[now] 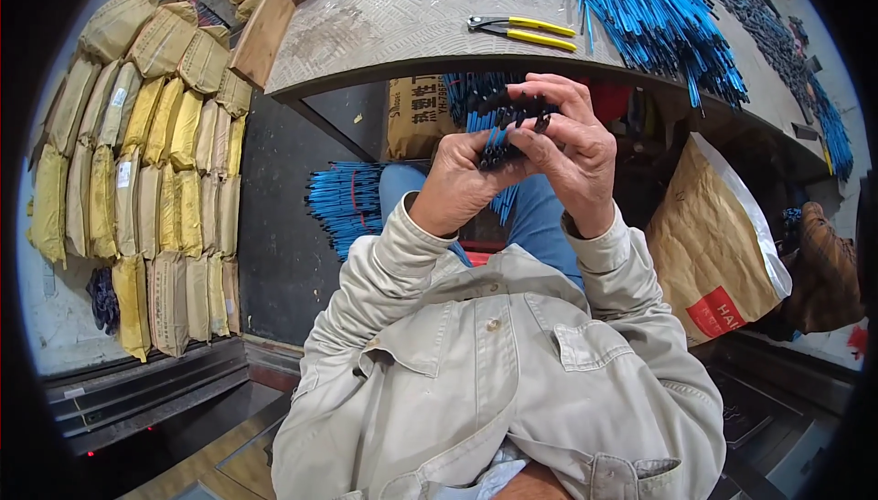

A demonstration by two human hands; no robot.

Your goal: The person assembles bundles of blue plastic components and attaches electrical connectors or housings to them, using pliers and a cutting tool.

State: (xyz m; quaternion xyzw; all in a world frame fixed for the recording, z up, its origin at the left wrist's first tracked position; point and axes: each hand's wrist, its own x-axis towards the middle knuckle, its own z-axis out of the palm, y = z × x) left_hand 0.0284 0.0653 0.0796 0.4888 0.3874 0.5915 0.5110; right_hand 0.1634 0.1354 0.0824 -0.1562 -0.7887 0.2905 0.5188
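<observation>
Head view: left hand (462, 180) clenched round bundle of blue rods (498, 125), right hand (572, 148) fingers pinching its black-tipped top end; bundle upright before chest, below metal table (384, 25) edge; yellow-handled pliers (521, 31) on table.

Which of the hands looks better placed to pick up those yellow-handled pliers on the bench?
Probably the right hand: it sits nearer the pliers, gripping only the bundle's black tips, while the left hand wraps the bundle of blue rods.

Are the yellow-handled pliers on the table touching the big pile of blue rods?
Apart. The head view shows bare metal tabletop between the pliers and the blue rods.
</observation>
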